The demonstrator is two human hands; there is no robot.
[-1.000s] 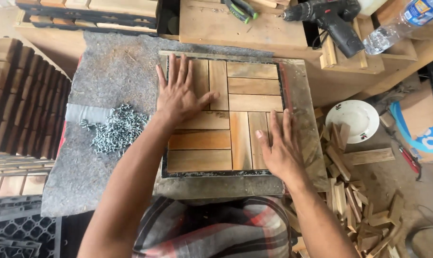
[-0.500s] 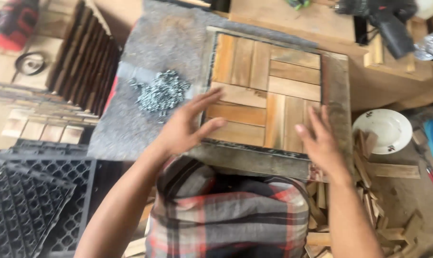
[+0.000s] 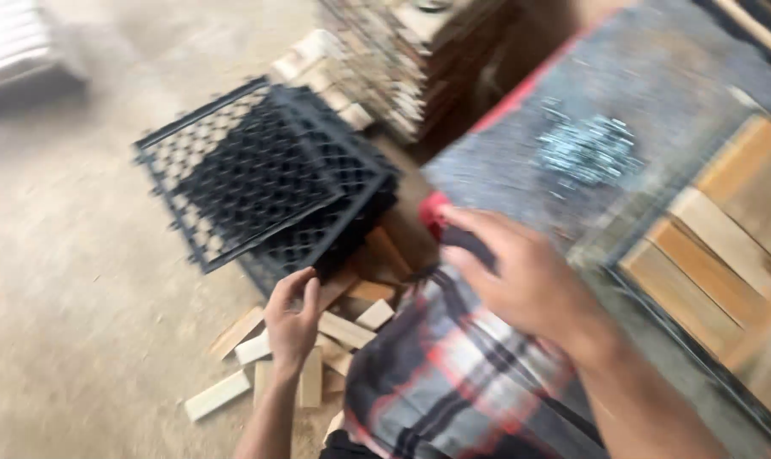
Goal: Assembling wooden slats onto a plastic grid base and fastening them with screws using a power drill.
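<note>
Down on the floor [image 3: 79,297] beside the bench [image 3: 504,183], reaches with the left hand [image 3: 292,319] for the stack of black plastic grids [image 3: 266,178]. Has swung away from the wooden slat panel [image 3: 725,246], pressed flat under both palms a second ago and now left alone at the far right of the bench. Looks like a move from seating the slats to fetching a backing grid. Curls the left fingers [image 3: 307,293] against the lower edge of the stack; cannot tell through the blur whether gripping yet. Holds the right hand [image 3: 526,272] in mid-air above the plaid cloth [image 3: 453,374] on the lap, fingers loose and apart, nothing in them.

Leaves open floor to the left of the grids, so room to drag or lift the top one that way. Finds things tighter elsewhere: scattered wood offcuts [image 3: 343,327] under and around the left wrist, a stack of wooden tiles [image 3: 402,59] just behind the grids, the bench corner close on the right. Keeps the pile of screws [image 3: 589,149] well inside the bench edge, near the panel.
</note>
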